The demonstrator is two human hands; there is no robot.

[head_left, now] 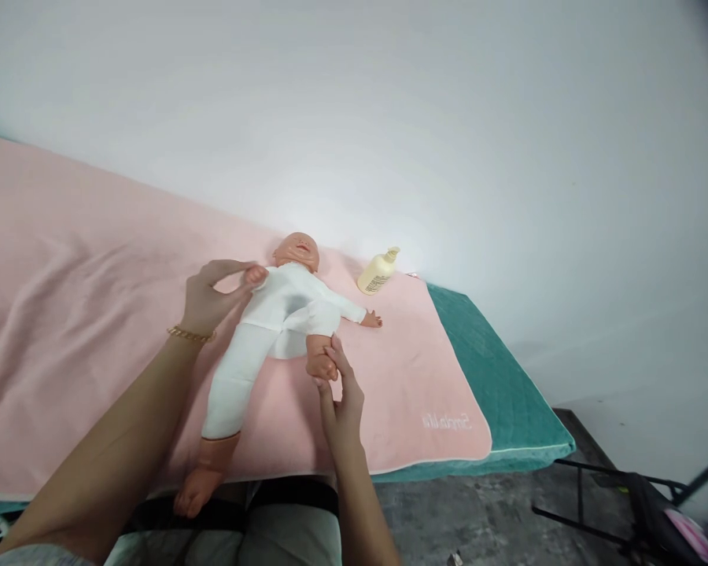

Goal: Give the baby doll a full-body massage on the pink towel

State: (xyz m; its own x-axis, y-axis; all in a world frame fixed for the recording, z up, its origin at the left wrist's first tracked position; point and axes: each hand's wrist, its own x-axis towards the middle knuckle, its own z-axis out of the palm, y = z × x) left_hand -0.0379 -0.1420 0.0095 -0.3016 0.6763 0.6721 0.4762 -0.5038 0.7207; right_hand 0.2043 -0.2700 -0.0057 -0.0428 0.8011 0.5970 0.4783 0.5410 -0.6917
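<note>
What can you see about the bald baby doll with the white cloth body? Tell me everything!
The bald baby doll with the white cloth body lies on its back on a pink fabric blanket. Its head, hands and feet look like smooth tan plastic or rubber. The person's bare left hand pinches one little doll hand; the bare right hand holds the foot of a bent leg. The other leg stretches straight, its foot past the blanket's near edge. The other arm reaches sideways.

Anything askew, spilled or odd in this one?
Mildly askew: the pink blanket is rumpled toward picture left and leaves the green mattress showing at right. Also, the doll lies with one foot past the near edge. No spill or damage shows.
</note>
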